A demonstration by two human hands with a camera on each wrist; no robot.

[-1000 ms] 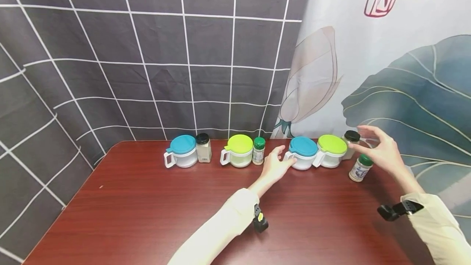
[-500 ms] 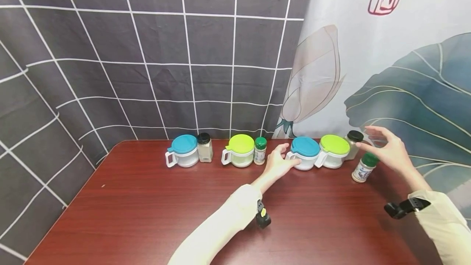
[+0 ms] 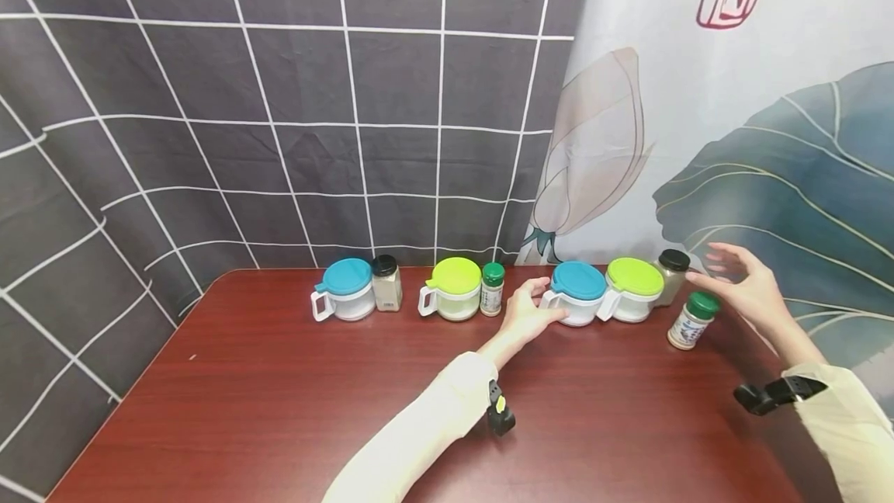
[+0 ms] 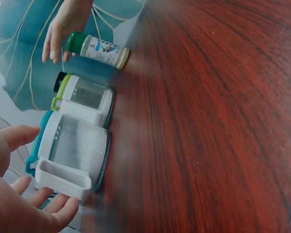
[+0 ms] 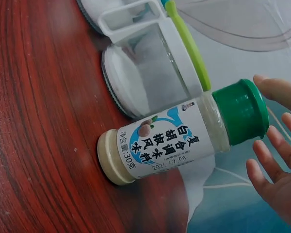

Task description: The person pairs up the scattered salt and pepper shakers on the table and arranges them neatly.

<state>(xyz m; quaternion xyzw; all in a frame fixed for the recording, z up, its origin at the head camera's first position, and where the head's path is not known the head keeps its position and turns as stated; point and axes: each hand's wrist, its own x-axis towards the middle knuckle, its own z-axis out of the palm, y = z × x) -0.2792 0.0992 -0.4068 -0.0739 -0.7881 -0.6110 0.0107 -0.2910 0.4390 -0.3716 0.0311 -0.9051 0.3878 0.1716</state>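
In the head view, my left hand [image 3: 524, 318] is at the handle side of a blue-lidded seasoning jar [image 3: 580, 303] on the right half of the table. The left wrist view shows its thumb near the blue lid and its loosely bent fingers below the white handle [image 4: 63, 179]. White grains lie inside that jar. My right hand [image 3: 753, 300] hovers beside a green-capped pepper shaker [image 3: 687, 326], fingers spread. In the right wrist view, the thumb and fingertips are right by the green cap [image 5: 242, 112]. The shaker stands upright on the table.
A lime-lidded jar [image 3: 632, 289] and a black-capped bottle [image 3: 673, 278] stand between the hands. Further left along the wall are another blue-lidded jar [image 3: 347, 289], a black-capped bottle [image 3: 387, 286], a lime-lidded jar [image 3: 455, 289] and a green-capped shaker [image 3: 492, 289].
My right hand has drawn slightly to the right, away from the black-capped bottle, uncovering more of the shaker's green cap. My left hand has edged slightly right along the blue-lidded jar's handle.
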